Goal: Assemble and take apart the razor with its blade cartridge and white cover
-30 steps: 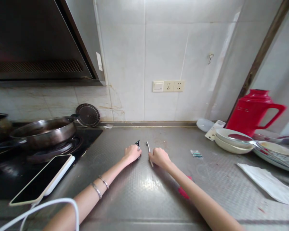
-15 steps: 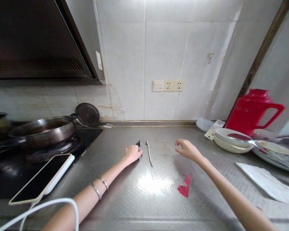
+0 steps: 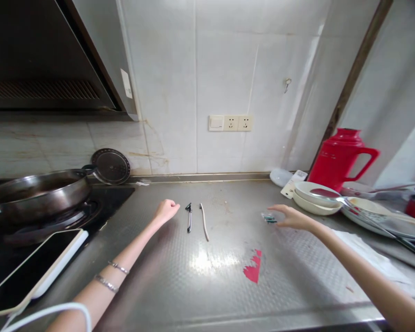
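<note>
My left hand (image 3: pixel 166 212) is curled closed above the metal counter (image 3: pixel 228 299), with nothing showing in its fingers. Just right of it lies a slim black-and-silver stick (image 3: pixel 189 218) with an angled black end, apart from the hand. Beside that is a thin whitish cord-like strip (image 3: pixel 204 222) with a dark tip. Farther right, my right hand (image 3: pixel 288 216) has its thumb and fingers apart. Small green pieces in what looks like clear wrapping (image 3: pixel 269 218) lie at its fingertips; whether they touch, I cannot tell.
Left are a steel pan (image 3: pixel 38 193) on the black cooktop and a phone (image 3: pixel 31 272) with a white cable (image 3: pixel 58 306). A torn red scrap (image 3: pixel 253 267) lies on the counter. At right are a red thermos (image 3: pixel 335 159), stacked bowls (image 3: pixel 314 203) and a white sheet (image 3: pixel 366 256).
My left hand has let go of the black-and-silver stick and moved left. My right hand has moved right, and the green pieces have come into sight. The view has turned slightly right.
</note>
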{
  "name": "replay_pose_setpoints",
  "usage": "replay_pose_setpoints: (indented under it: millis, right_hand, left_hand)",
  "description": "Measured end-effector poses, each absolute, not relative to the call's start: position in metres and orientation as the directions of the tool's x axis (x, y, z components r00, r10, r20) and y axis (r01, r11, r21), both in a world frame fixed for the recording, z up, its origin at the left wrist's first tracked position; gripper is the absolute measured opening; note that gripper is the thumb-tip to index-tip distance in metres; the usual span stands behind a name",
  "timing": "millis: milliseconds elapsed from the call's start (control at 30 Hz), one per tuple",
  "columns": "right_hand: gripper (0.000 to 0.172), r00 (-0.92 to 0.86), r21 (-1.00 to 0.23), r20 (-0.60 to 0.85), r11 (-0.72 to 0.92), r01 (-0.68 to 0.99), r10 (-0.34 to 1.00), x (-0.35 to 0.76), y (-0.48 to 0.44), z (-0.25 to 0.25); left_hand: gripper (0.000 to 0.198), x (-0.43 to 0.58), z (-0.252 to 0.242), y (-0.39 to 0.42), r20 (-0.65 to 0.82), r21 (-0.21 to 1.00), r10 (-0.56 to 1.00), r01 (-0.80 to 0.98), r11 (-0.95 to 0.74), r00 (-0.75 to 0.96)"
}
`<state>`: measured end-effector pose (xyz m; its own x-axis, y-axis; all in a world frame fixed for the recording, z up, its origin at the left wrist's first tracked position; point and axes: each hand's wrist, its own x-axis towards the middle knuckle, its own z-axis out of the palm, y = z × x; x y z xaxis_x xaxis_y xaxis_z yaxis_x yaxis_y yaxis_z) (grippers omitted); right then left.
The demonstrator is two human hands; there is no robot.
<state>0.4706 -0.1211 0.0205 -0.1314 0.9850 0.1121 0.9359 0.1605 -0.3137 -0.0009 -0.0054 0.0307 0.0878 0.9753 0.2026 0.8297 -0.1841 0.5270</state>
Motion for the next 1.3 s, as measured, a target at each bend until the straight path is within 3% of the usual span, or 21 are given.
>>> replay_pose_setpoints:
  millis: [133, 367, 667, 900, 1300]
  right_hand:
    - [0.059, -0.124, -0.316, 0.025, 0.125, 0.941, 0.992, 0.468, -0.117, 0.026]
    - [0.056, -0.121, -0.370, 0.030, 0.123, 0.921, 0.992, 0.466, -0.115, 0.025]
    - [0.064, -0.232, -0.424, 0.104, 0.254, 0.869, 0.967, 0.430, -0.090, 0.032]
    - [0.070, -0.441, -0.389, 0.106, 0.445, 0.807, 0.891, 0.340, -0.049, 0.031]
    - [0.073, -0.481, -0.421, -0.005, 0.434, 0.796, 0.877, 0.285, -0.025, 0.031]
  left_hand:
    - [0.030, -0.012, 0.032, 0.002, 0.207, 0.570, 0.974, 0.798, -0.195, 0.091]
    - [0.025, -0.024, 0.023, 0.010, 0.193, 0.621, 0.977, 0.759, -0.195, 0.093]
    - [0.022, -0.021, 0.012, 0.013, 0.199, 0.665, 0.977, 0.721, -0.196, 0.082]
    - [0.022, -0.022, 0.004, 0.011, 0.234, 0.689, 0.970, 0.694, -0.210, 0.062]
    - [0.024, -0.036, 0.005, 0.014, 0.275, 0.708, 0.960, 0.686, -0.167, -0.050]
